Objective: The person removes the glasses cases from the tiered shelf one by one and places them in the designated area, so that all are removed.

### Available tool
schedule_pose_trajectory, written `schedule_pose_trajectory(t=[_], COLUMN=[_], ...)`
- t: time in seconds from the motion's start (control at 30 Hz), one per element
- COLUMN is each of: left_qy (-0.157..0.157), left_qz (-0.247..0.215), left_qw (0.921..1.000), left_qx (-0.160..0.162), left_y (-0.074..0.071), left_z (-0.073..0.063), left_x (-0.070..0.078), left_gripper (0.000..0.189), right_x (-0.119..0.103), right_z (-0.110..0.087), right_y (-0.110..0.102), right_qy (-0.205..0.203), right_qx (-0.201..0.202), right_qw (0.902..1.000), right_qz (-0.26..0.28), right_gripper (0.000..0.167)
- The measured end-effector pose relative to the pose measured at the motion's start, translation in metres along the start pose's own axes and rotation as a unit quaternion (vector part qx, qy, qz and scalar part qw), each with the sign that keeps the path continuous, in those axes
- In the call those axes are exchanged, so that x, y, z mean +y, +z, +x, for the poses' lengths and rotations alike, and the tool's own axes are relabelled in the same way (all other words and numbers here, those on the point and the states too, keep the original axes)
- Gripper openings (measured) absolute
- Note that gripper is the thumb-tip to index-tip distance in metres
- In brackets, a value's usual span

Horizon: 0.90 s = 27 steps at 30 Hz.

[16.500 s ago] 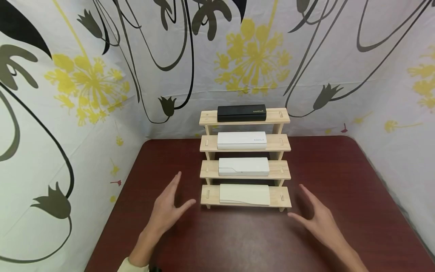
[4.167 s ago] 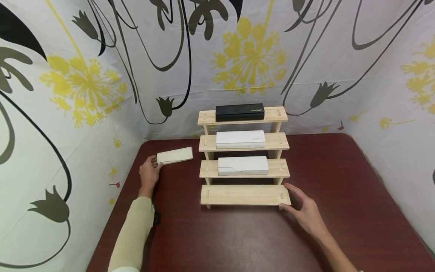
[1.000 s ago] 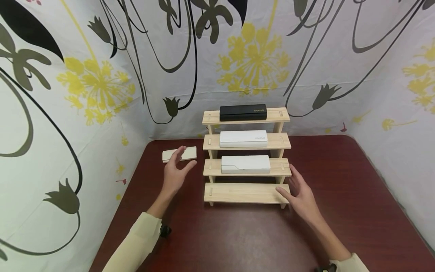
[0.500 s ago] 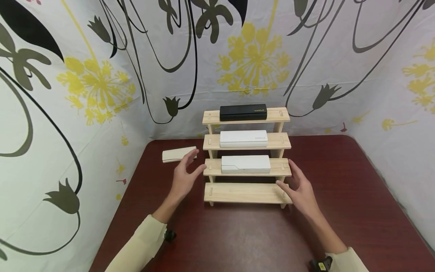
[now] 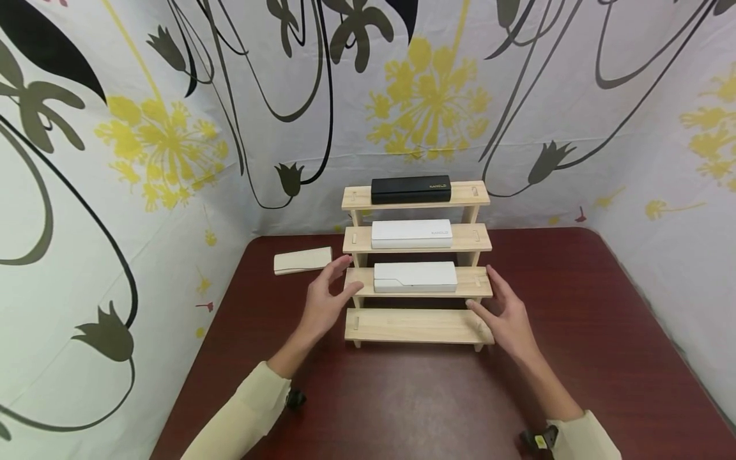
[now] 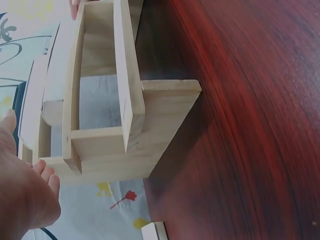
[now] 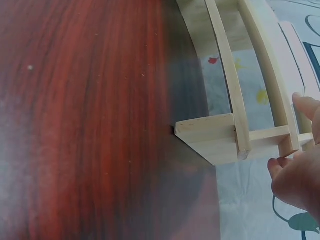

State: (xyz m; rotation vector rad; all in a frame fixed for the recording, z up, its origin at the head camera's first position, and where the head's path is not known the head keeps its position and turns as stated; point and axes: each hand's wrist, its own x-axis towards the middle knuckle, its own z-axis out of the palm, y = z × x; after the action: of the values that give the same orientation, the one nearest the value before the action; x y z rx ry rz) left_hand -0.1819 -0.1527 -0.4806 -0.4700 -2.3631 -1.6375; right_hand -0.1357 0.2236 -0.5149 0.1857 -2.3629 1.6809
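Note:
A four-step wooden display stand (image 5: 420, 326) stands on the table. Its lowest step is bare. On the step above lies a white flap-lidded case (image 5: 415, 277), then a second white case (image 5: 411, 234), and a black case (image 5: 411, 190) on top. A cream case (image 5: 302, 260) lies on the table left of the stand. My left hand (image 5: 323, 306) is at the left end of the second-lowest step, thumb and fingers spread, holding nothing. My right hand (image 5: 508, 319) is at that step's right end, fingers extended along the side and thumb in front.
The dark red table (image 5: 414, 402) carries the stand near its back edge. A patterned cloth (image 5: 425, 76) hangs close behind the table and along both sides. Each wrist wears a small black device, such as the left wrist device (image 5: 296, 400).
The cream case went earlier from the lowest step to the table at left. Since then my left hand has moved right to the stand; my right hand has shifted slightly up its right end.

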Motion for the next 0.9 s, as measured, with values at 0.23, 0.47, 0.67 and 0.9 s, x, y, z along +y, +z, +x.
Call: schedule_pose_trajectory(t=[0.23, 0.47, 0.67, 0.9], left_qy=[0.022, 0.02, 0.013, 0.007], left_qz=[-0.004, -0.009, 0.001, 0.001], left_qw=[0.9996, 0.9995, 0.9991, 0.9984], left_qx=[-0.015, -0.023, -0.04, -0.056], left_y=[0.006, 0.011, 0.014, 0.018], left_z=[0.002, 0.005, 0.006, 0.006], left_x=[0.003, 0.005, 0.006, 0.006], left_gripper=[0.059, 0.06, 0.065, 0.071], right_x=[-0.001, -0.001, 0.005, 0.006], right_z=[0.008, 0.012, 0.014, 0.015], right_y=[-0.004, -0.005, -0.003, -0.001], right_qy=[-0.006, -0.015, -0.033, -0.035], right_qx=[0.021, 0.016, 0.019, 0.016], right_qw=[0.9997, 0.9998, 0.9991, 0.9989], right_qz=[0.003, -0.002, 0.021, 0.028], right_gripper=[0.08, 0.08, 0.081, 0.075])
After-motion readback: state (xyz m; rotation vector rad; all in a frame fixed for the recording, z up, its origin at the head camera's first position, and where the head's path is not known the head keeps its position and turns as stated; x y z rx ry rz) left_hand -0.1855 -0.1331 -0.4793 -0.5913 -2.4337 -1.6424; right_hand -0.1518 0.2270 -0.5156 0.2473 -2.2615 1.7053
